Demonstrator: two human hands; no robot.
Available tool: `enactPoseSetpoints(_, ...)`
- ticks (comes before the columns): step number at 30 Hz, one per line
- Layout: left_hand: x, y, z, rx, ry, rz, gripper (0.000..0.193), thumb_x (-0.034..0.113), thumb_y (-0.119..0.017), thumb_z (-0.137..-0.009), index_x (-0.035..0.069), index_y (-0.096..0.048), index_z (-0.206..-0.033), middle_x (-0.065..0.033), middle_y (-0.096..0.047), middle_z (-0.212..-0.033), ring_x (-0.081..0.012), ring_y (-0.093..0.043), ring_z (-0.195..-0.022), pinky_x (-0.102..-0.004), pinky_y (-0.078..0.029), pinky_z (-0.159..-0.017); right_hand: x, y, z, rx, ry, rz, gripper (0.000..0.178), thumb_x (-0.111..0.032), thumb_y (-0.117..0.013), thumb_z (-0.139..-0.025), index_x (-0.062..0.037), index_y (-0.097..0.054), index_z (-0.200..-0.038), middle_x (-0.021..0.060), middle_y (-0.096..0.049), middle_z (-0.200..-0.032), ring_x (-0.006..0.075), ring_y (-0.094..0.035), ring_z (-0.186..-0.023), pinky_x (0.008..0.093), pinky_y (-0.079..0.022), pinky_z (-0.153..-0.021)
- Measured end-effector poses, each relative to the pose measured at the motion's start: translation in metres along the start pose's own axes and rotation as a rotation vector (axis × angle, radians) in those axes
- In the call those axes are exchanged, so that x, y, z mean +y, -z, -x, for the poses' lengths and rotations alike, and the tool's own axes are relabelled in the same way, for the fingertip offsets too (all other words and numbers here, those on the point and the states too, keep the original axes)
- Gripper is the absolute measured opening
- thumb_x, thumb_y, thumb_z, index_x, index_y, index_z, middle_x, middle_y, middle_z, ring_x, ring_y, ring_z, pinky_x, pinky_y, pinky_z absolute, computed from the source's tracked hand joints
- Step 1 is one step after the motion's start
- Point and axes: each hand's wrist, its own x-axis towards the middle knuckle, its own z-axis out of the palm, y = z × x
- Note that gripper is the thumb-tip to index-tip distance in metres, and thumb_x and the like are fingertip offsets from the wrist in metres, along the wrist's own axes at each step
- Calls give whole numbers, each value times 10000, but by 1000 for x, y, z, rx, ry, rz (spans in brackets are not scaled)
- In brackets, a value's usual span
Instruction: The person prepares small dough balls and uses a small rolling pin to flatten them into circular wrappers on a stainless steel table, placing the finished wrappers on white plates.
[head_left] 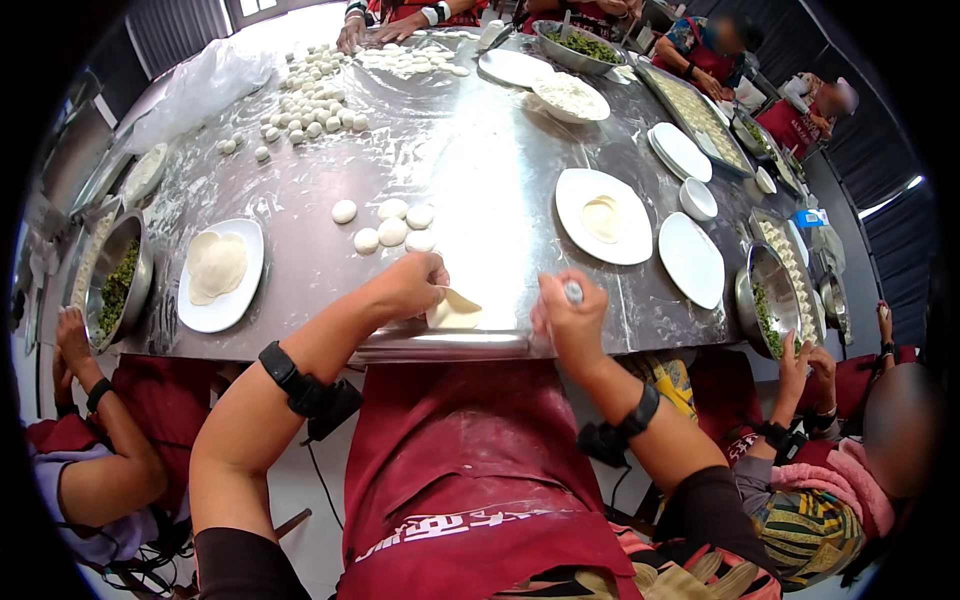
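At the table's near edge my left hand (423, 284) pinches the rim of a thin dough wrapper (456, 312), which is partly lifted and folded. To its right my right hand (572, 318) is closed round a small rolling pin (573, 292); only its pale round end shows above the fist, and the rest is hidden or blurred. Just beyond my left hand lie several flattened dough pieces (392, 231). A white plate with stacked wrappers (217, 268) stands on the left. Another white plate (625, 238) on the right holds a wrapper (601, 218).
Floured steel table (300, 200) carries many dough balls (310, 105) at the far left. Steel bowls of green filling (118, 285) stand at both sides. An oval plate (692, 260), a small bowl (698, 199) and a flour dish (571, 98) are to the right. Co-workers surround the table.
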Motion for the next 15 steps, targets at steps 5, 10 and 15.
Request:
enactPoseSetpoints(5,6,3,-4,104,-88,-188,108,62,-581,-799,-26,-609,-855,-91,-606,-736,-126,-550,-688,-293,-445,-616,4,-34,-69,59,48,1,272,-50,-619,-808,-24,-446,-600,5,-450,-478,76,-429,-384,270,-335,-352)
enactPoseSetpoints(10,-2,6,-11,26,-53,-238,134,105,-619,-815,-24,-629,-848,-88,-631,-740,-133,-568,-695,-293,-462,-636,4,-18,-39,69,-19,-12,263,-41,-621,-799,-21,-462,-590,16,-473,-473,87,-463,-370,266,-341,-347)
enactPoseSetpoints(15,-13,7,-11,42,-94,-143,147,126,-641,-803,-16,-639,-844,-85,-638,-720,-148,-583,-673,-306,-470,-625,-1,9,30,-31,-34,-109,224,-26,-583,-859,-28,-476,-662,36,-514,-498,84,-478,-397,240,-326,-352)
